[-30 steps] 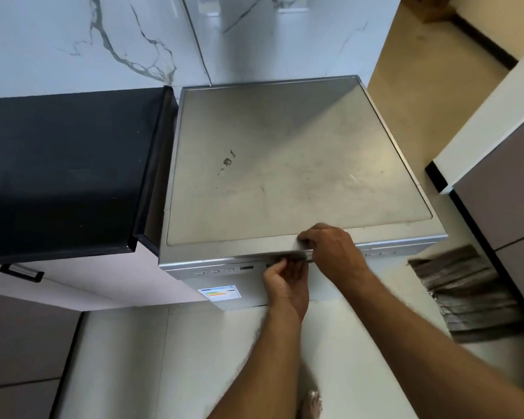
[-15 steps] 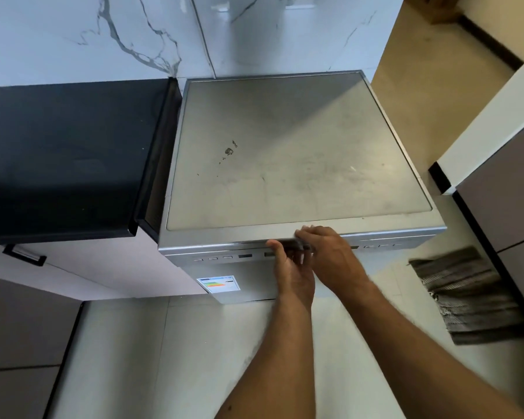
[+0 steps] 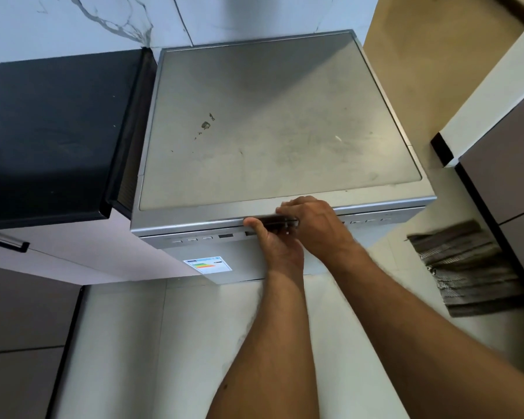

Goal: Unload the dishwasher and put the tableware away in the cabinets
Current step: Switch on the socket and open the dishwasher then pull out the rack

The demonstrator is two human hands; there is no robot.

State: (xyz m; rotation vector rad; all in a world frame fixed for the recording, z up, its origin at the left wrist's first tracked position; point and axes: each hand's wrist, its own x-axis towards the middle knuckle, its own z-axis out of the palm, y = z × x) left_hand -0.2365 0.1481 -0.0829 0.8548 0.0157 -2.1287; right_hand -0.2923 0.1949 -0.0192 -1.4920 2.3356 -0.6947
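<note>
Both hands are on the one handle, because the door is still closed and nothing can come out until it drops. Nearest me, my left hand (image 3: 280, 243) comes up from below with the palm turned upward, fingers curled into the recess under the dark handle (image 3: 271, 221) and the thumb hooked over its left end, so it can pull outward. My right hand (image 3: 310, 225) lies over the handle's right end from above, knuckles up, fingers bent down over the front lip; whether their tips reach into the recess I cannot tell, since the hand itself hides them. I judge the second hand is there to steady the pull and take the door's weight as it swings. Just beside both hands, left and right, runs the strip of control buttons (image 3: 194, 239), which I keep my fingers off. Below them the door (image 3: 242, 264) carries an energy label (image 3: 208, 264). Beyond the handle stretches the dishwasher (image 3: 270, 122), its grey top marked with a few stains, set just beside a black counter (image 3: 49, 131) on the left. Off to the right a striped mat (image 3: 469, 267) lies on the floor, well apart from where the door should fall. Tableware is all still inside and out of sight.
</note>
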